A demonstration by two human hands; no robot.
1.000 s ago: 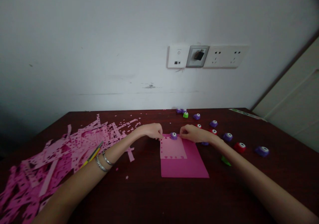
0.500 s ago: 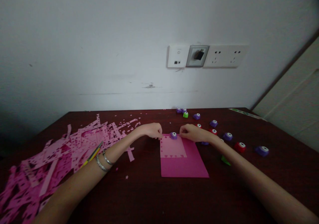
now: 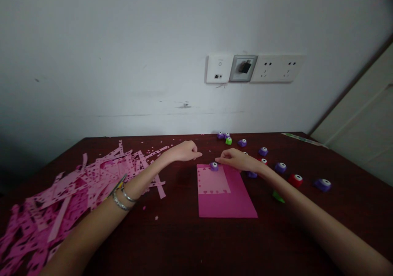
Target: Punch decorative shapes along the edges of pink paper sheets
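Note:
On the table, a light pink paper sheet [image 3: 211,182] with punched hearts along its edges overlaps a darker magenta sheet [image 3: 227,206]. A purple craft punch [image 3: 214,166] with a white button sits at the pale sheet's far edge. My left hand [image 3: 186,151] is raised off the paper's far left corner, fingers loosely curled, thumb and index apart, nothing visible between them. Just right of the punch hovers my right hand [image 3: 235,159], fingers bent and parted; whether its fingertips touch the punch I cannot tell.
Pink paper strips and scraps [image 3: 76,194] are heaped at the left, with a yellow-and-grey pen-like tool [image 3: 120,182] among them. Several punches, such as a red punch [image 3: 295,180] and a green punch [image 3: 229,141], are scattered right and behind. A wall with sockets [image 3: 278,69] stands beyond.
My left hand has let go of the paper's corner and moved up and away. My right hand has come off the paper's edge and shifted left toward the punch.

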